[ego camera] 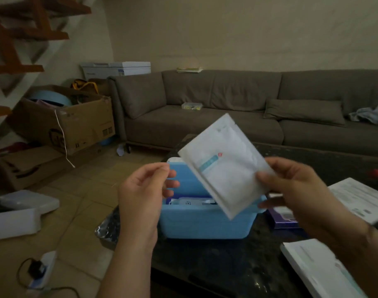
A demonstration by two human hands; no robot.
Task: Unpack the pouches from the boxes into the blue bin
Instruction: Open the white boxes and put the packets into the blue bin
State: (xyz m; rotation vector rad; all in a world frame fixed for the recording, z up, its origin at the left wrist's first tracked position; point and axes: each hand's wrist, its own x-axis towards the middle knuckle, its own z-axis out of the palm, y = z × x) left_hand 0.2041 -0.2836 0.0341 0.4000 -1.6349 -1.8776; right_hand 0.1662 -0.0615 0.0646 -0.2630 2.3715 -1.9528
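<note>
Dark table [216, 261] under blue bin [205, 224]; right hand [295, 186] pinching white pouch [224, 166], left hand [145, 186] loosely curled, holding nothing.

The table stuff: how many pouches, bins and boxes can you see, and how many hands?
Pouch held up: 1
Blue bin: 1
White boxes: 2
Purple box: 1
Hands: 2
Total: 7
More pouches lie inside the bin, too hidden to count.
</note>
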